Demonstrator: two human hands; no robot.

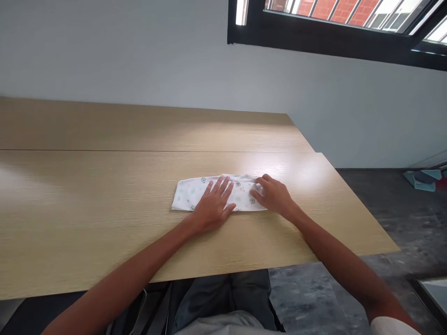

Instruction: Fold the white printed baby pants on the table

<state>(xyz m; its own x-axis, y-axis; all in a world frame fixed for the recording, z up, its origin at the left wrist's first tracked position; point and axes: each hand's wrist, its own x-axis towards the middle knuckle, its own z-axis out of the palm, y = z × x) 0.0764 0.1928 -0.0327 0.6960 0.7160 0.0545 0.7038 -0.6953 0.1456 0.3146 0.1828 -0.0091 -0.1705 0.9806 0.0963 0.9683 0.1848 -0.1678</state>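
A white cloth [188,193] with small printed figures lies folded into a long, low strip on the table; it may be a garment, but its kind does not show clearly. My left hand [213,204] rests flat across its middle, fingers spread and pointing away from me. At the strip's right end is my right hand [274,193], thumb and forefinger apart on the fabric and the other fingers bent near the far edge. Part of the cloth is hidden under both hands.
The light wooden table [104,223] has a seam across it and a slanted right edge. Behind it stand a grey wall [139,56] and a dark-framed window [314,35]. A light-blue object [422,180] lies on the dark floor [391,209] at the right.
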